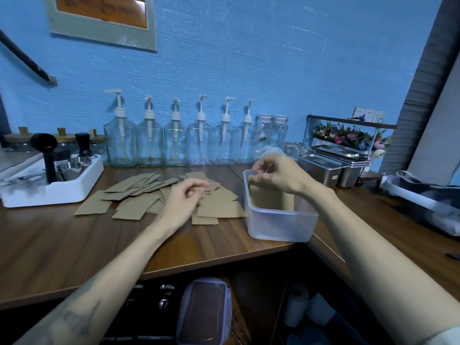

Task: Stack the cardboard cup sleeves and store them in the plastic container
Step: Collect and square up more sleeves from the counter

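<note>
Several flat brown cardboard cup sleeves (134, 195) lie scattered on the wooden counter. To their right stands a clear plastic container (281, 224) with a few sleeves (270, 199) upright inside it. My left hand (184, 199) hovers over the right part of the pile, fingers loosely curled and apart, holding nothing. Over the container's far rim my right hand (276, 176) hangs with fingers bent down toward the sleeves inside; no sleeve shows in its grasp.
A white tray (52, 192) with coffee tools sits at the left. Glass pump bottles (174, 143) line the blue wall. Steel pans (328, 165) and a flower rack (351, 135) stand at the right. A container lid (202, 312) lies below the counter edge.
</note>
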A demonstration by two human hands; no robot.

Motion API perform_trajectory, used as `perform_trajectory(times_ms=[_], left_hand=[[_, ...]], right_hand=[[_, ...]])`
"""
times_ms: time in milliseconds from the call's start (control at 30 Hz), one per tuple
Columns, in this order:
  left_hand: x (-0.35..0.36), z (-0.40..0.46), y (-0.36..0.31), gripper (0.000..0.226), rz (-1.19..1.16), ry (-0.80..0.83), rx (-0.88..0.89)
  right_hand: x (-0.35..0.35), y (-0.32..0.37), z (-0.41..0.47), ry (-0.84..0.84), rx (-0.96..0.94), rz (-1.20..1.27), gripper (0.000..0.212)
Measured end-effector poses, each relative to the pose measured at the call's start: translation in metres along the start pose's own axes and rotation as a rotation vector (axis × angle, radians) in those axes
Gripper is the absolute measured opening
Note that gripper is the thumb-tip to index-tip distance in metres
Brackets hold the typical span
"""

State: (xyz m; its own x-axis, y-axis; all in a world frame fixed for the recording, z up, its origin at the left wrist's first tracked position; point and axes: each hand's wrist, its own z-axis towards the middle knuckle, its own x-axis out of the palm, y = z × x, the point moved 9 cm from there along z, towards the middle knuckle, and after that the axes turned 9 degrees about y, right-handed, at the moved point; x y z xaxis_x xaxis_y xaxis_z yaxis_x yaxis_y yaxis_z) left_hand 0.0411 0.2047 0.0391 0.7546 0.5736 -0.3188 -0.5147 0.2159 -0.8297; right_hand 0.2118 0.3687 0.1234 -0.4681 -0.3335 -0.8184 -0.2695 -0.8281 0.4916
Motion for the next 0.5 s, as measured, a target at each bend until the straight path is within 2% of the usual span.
perform_trajectory(times_ms=[267, 400, 500], left_hand=[[-0.080, -0.041, 0.013, 0.020, 0.477, -0.026, -0.031], [-0.097, -0.055, 0.016, 0.019, 0.553, -0.007, -0.025], [-0.107, -0.064, 0.020, 0.017, 0.570, 0.038, -0.057]], right_hand=[[0.043, 0.085, 0.015, 0.011, -0.096, 0.121, 0.010], [0.084, 0.099, 0.018, 0.044, -0.040, 0.128, 0.008], [0.125, 0.081, 0.017, 0.096, 0.058, 0.032, 0.012]])
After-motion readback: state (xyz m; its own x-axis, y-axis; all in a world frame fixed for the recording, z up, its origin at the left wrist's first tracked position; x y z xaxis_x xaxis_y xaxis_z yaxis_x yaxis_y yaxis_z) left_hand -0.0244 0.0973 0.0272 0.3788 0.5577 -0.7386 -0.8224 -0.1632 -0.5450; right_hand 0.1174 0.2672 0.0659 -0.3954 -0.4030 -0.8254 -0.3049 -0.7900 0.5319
